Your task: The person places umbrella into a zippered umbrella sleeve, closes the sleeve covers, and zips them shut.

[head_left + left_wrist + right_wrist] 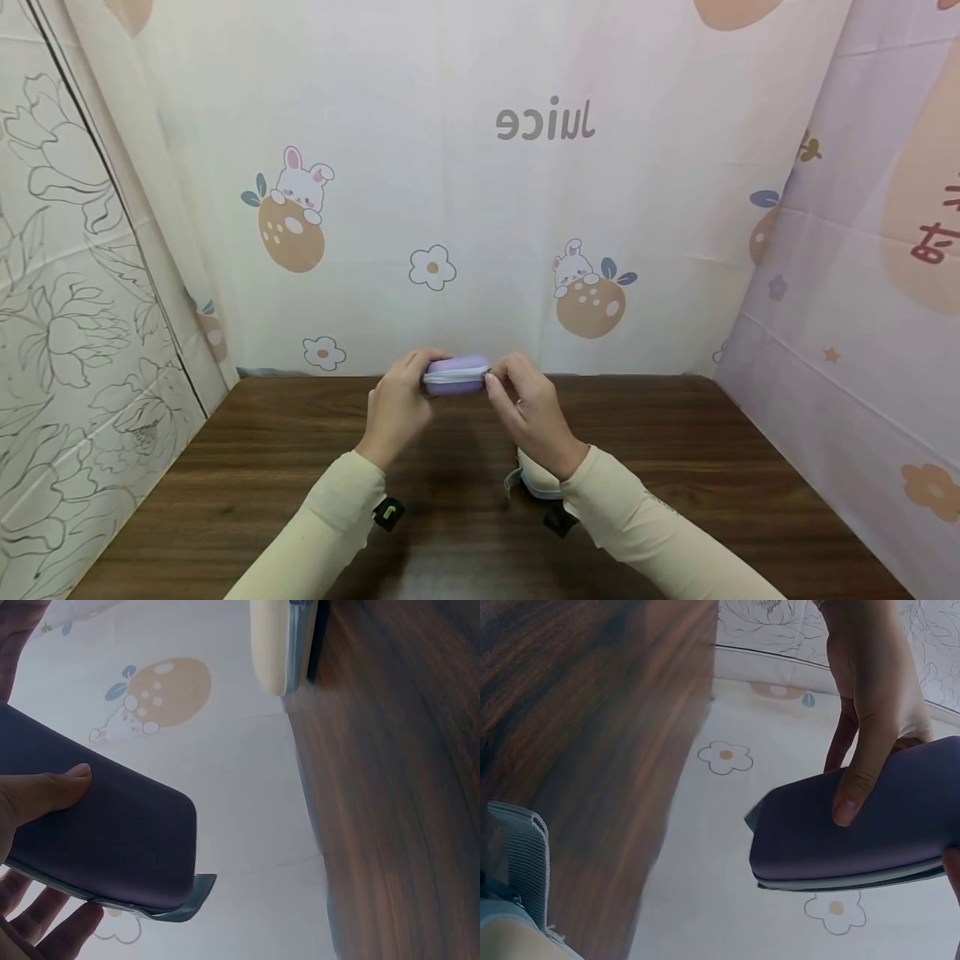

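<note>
A small purple zippered case [455, 364] is held up above the far edge of the table. My left hand [397, 408] grips its left end; in the left wrist view the thumb lies across one purple face [112, 825] and the fingers are on the other side. At the case's right end, my right hand [528, 404] pinches the end of the pale zipper [453, 376] between thumb and forefinger, where the pull is mostly hidden. A cream zippered case [538, 479] with a grey-blue strap [526, 851] stands on the table below my right wrist, which partly covers it.
The dark wood table [450, 533] reaches back to a pale printed curtain [450, 192]. More printed cloth hangs at the left [67, 275] and right sides. A small black device [388, 513] is strapped at the left wrist, with another [558, 522] at the right.
</note>
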The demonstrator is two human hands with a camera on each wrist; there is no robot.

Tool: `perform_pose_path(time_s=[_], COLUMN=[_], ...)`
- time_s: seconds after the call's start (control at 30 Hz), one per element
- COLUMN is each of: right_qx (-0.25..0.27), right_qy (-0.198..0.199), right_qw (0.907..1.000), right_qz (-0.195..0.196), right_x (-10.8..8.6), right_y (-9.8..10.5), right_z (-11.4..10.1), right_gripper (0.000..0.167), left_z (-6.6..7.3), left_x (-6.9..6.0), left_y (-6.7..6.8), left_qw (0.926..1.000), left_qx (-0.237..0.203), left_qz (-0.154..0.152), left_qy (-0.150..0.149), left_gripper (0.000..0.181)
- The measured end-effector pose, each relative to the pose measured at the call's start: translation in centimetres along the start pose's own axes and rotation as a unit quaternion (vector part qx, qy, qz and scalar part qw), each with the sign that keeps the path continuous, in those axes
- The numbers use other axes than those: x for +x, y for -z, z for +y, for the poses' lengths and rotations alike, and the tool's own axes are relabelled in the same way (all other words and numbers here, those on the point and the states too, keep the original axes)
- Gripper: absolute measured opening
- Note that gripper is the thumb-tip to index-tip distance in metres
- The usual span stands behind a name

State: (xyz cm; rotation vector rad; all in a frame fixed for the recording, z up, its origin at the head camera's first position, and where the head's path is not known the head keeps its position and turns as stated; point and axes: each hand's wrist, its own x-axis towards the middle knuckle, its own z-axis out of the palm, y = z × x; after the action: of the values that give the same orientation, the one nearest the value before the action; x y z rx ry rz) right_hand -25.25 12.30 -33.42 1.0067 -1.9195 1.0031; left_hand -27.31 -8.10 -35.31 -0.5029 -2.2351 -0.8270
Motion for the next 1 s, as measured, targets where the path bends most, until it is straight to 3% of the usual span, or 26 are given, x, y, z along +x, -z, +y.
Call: perform_pose_path(time_s=[0.63,1.0], right_qx=[0.087,0.149], right_qy=[-0.046,-0.102], right_qw=[0.9951,0.9834], right_qz=[0.012,0.017], right_x=[-0.1,1.3], right_y=[-0.4,0.6], right_z=[-0.1,-3.3], right_gripper=[0.018,0.020], left_z=[-0.1,-0.2], left_x=[-0.2,0.0], left_y=[-0.1,-0.2], left_qw=[0.9983,0.9975], left_qx=[-0.057,-0.069], left_qz=[0.004,0.011], left_qy=[-0.003,-0.011], left_gripper=[0.058,0.060])
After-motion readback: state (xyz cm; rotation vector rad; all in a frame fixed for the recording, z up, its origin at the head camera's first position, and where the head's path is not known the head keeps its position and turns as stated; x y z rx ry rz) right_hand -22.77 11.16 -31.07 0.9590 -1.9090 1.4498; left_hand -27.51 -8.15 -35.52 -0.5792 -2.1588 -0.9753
